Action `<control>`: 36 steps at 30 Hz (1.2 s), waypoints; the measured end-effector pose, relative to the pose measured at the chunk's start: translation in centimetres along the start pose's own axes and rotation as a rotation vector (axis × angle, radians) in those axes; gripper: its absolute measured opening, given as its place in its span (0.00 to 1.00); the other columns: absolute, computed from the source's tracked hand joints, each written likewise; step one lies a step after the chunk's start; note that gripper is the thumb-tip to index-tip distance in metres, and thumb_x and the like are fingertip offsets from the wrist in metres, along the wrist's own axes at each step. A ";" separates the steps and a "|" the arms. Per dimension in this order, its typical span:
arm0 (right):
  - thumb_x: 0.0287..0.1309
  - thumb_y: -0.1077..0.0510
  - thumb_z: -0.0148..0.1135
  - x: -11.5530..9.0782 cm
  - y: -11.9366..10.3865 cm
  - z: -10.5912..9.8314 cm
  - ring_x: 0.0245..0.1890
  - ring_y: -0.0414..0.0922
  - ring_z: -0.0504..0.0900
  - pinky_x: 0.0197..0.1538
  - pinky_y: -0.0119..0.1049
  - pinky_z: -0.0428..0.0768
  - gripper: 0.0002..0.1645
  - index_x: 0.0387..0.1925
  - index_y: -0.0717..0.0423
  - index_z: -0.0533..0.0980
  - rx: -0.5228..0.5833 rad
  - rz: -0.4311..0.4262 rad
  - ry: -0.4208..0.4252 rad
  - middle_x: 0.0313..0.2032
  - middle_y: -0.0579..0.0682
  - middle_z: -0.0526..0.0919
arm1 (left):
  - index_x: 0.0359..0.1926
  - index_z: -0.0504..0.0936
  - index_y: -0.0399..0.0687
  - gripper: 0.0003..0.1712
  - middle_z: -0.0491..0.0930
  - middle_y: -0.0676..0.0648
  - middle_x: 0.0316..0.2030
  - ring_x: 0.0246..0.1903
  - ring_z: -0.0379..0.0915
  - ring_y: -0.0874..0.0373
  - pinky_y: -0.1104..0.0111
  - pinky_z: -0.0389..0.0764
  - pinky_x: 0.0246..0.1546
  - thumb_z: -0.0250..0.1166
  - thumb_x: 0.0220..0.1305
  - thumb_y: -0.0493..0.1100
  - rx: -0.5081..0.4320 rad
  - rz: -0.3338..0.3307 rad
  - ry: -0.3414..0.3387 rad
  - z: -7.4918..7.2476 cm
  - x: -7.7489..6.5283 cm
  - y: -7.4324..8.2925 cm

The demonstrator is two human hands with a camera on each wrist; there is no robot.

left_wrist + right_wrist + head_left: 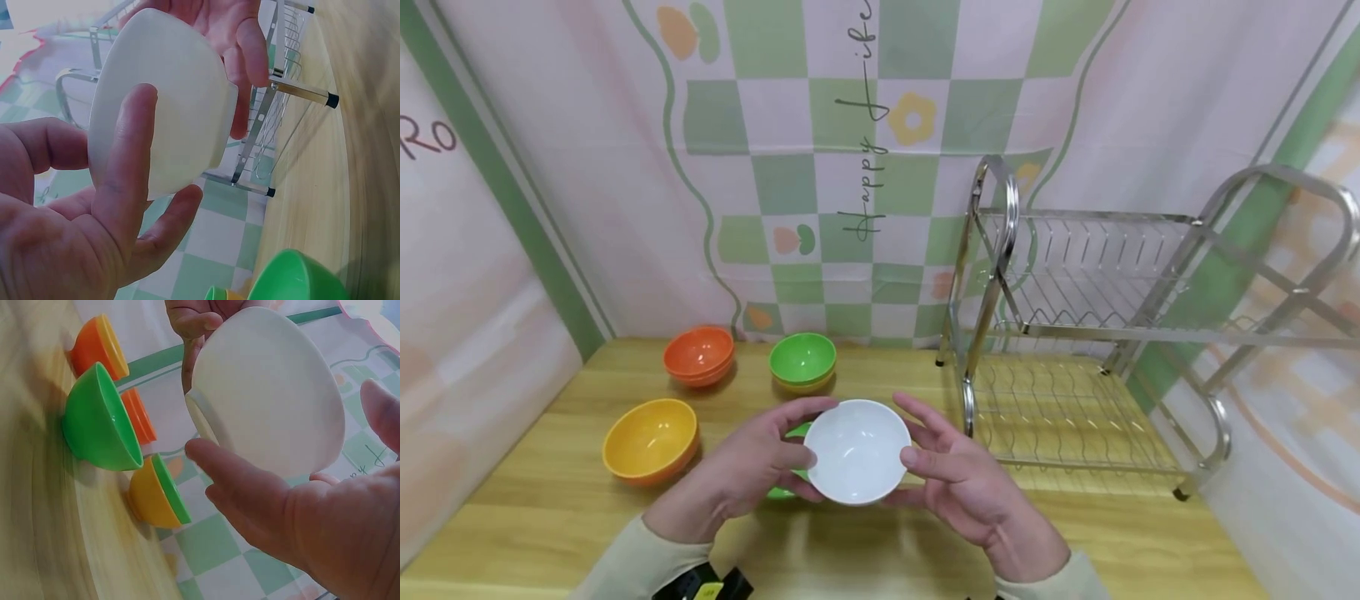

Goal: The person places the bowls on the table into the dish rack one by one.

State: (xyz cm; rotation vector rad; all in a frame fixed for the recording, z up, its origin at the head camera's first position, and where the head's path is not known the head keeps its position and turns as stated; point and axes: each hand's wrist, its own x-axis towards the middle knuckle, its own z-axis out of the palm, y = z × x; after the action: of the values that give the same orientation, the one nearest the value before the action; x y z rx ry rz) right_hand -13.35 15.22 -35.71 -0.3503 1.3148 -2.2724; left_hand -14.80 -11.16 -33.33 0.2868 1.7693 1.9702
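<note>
The worktop (1150, 542) has a pale yellow-brown wood-grain surface. Along its back, left of centre, two nested orange bowls (698, 354) stand just beside a green bowl (803, 358) that sits inside a yellow bowl (805, 388). In front of the orange pair, a larger yellow bowl (651, 437) rests inside an orange bowl (657, 477). A larger green bowl (97, 422) stands upright nearer the front, mostly hidden from the head view. On the right, a two-tier metal dish rack (1120, 333) stands on black-tipped feet.
</note>
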 end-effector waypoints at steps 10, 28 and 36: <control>0.64 0.67 0.62 -0.1 0.1 0.0 0.62 0.62 0.69 0.59 0.66 0.71 0.49 0.78 0.52 0.48 -0.016 -0.009 -0.027 0.73 0.65 0.50 | 0.71 0.66 0.41 0.41 0.67 0.32 0.60 0.44 0.78 0.43 0.53 0.87 0.33 0.57 0.53 0.21 0.005 -0.003 0.002 0.5 0.1 0.1; 0.59 0.70 0.64 -0.5 0.1 -0.2 0.59 0.62 0.72 0.58 0.56 0.77 0.53 0.78 0.54 0.47 -0.052 -0.015 -0.063 0.70 0.65 0.52 | 0.71 0.65 0.40 0.42 0.68 0.33 0.60 0.43 0.78 0.44 0.55 0.87 0.32 0.57 0.52 0.21 0.002 0.007 -0.013 1.0 0.1 0.1; 0.58 0.73 0.64 -0.6 0.3 -0.5 0.59 0.62 0.72 0.58 0.55 0.77 0.54 0.78 0.54 0.46 -0.060 -0.028 -0.076 0.68 0.66 0.55 | 0.71 0.66 0.38 0.43 0.68 0.33 0.59 0.44 0.78 0.44 0.55 0.87 0.32 0.58 0.50 0.21 -0.008 0.023 -0.013 1.2 0.0 0.1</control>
State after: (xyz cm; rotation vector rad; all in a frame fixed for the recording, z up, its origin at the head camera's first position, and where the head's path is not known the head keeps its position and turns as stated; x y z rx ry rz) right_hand -13.04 15.78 -36.24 -0.4738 1.3491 -2.2236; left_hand -14.29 -10.07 -33.07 0.3176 1.7565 1.9865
